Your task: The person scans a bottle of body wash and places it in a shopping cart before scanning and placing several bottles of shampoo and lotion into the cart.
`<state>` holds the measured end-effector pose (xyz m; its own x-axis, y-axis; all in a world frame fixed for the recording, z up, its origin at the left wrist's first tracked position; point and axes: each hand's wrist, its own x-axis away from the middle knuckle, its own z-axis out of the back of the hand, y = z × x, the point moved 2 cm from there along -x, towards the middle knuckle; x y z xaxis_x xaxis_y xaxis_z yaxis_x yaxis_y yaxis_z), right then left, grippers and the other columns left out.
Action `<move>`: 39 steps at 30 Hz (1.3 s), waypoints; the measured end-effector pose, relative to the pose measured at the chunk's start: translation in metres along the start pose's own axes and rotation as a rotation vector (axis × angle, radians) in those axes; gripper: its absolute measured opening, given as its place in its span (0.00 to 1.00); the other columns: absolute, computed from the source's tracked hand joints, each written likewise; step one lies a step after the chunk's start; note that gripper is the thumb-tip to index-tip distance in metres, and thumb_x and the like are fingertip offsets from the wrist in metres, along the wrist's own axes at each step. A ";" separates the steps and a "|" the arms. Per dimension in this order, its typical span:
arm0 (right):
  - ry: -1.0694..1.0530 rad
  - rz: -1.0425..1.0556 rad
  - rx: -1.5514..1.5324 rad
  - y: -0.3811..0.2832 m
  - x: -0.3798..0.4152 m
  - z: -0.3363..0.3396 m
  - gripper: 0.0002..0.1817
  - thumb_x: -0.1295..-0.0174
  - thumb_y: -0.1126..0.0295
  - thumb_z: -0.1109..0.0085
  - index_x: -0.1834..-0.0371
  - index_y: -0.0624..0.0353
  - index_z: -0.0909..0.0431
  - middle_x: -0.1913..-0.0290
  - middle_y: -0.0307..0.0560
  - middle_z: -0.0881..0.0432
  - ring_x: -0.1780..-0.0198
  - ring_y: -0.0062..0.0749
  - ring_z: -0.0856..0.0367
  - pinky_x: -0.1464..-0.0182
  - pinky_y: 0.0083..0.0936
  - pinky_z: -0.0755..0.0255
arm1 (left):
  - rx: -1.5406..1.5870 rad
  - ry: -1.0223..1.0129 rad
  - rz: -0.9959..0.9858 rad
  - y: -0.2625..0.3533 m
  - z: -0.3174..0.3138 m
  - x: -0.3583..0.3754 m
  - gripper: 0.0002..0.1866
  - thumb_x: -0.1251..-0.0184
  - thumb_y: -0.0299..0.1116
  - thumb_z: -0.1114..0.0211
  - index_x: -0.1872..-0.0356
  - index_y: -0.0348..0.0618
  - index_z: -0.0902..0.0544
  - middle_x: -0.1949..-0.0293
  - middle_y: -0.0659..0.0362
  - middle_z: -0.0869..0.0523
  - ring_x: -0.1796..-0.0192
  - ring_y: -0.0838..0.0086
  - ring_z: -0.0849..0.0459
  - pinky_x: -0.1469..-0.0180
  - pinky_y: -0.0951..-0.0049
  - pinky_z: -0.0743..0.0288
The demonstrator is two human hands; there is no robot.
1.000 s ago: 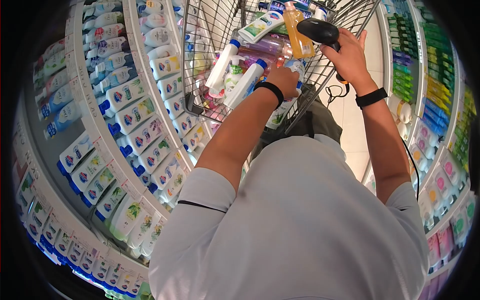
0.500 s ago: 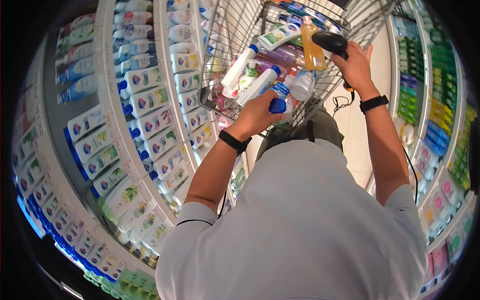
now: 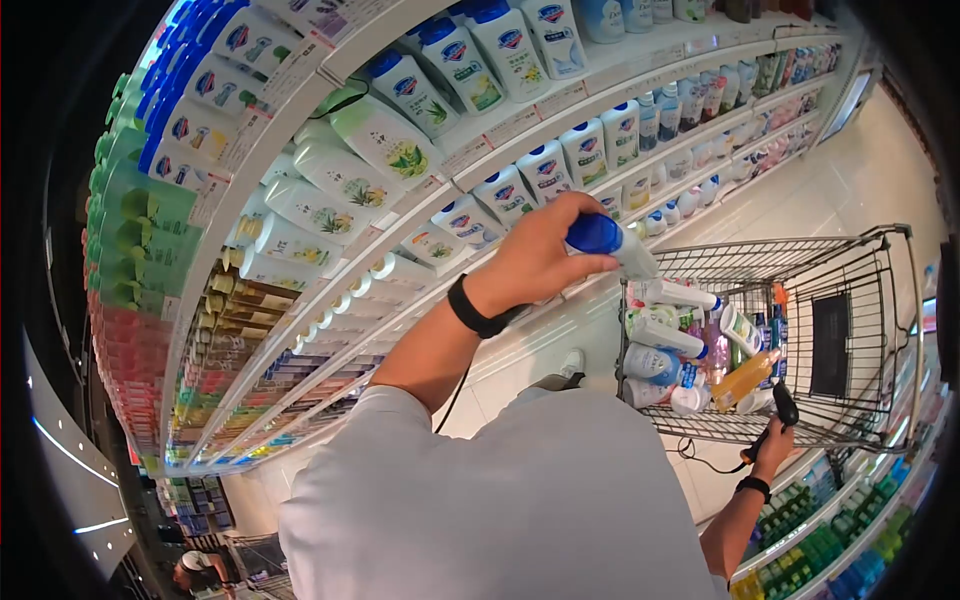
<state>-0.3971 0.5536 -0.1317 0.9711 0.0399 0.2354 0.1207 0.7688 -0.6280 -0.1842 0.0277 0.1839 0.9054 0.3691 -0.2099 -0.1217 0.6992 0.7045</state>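
Note:
My left hand [image 3: 545,255] is closed round the blue cap of a white bottle [image 3: 632,254], held between the shelf and the cart. My right hand [image 3: 773,445] grips a black handheld scanner [image 3: 785,402] with a cable, at the near side of the wire shopping cart [image 3: 850,240]. Inside the cart lie white bottles with blue caps [image 3: 668,335], a bottle of amber liquid [image 3: 745,381], a clear bluish bottle [image 3: 652,364] and other bottles.
Shelves [image 3: 470,150] of white bottles with blue caps run across the left and top. Another shelf [image 3: 810,540] with green bottles stands at the lower right. A person [image 3: 200,565] bends near another cart at the lower left.
The view has turned toward the left shelves, and the cart now appears at the right. My left hand has left the cart's contents and holds a blue-capped bottle outside the cart.

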 end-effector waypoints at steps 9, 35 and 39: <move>0.061 0.004 -0.109 -0.010 -0.001 0.002 0.23 0.40 0.50 0.44 0.65 0.64 0.19 0.74 0.47 0.20 0.58 0.50 0.19 0.24 0.51 0.88 | -0.444 0.524 -0.219 -0.013 0.140 -0.021 0.27 0.46 0.37 0.19 0.48 0.41 0.24 0.58 0.55 0.14 0.58 0.65 0.14 0.54 0.71 0.20; 0.057 0.000 -0.121 -0.008 0.004 -0.001 0.22 0.38 0.49 0.44 0.64 0.60 0.18 0.71 0.46 0.20 0.57 0.48 0.19 0.23 0.55 0.89 | -0.942 0.367 0.316 -0.085 0.195 -0.094 0.27 0.32 0.48 0.35 0.41 0.38 0.24 0.46 0.46 0.17 0.43 0.52 0.19 0.44 0.57 0.24; 0.074 0.020 -0.092 -0.014 0.006 0.001 0.20 0.38 0.51 0.44 0.64 0.61 0.19 0.71 0.45 0.19 0.59 0.44 0.19 0.24 0.53 0.92 | -0.977 0.410 0.254 -0.099 0.198 -0.097 0.27 0.31 0.45 0.36 0.37 0.39 0.26 0.45 0.46 0.18 0.41 0.51 0.20 0.41 0.57 0.25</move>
<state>-0.3932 0.5439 -0.1204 0.9855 0.0048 0.1694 0.1166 0.7062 -0.6983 -0.1792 -0.1982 0.2688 0.6260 0.6209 -0.4719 -0.7207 0.6917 -0.0458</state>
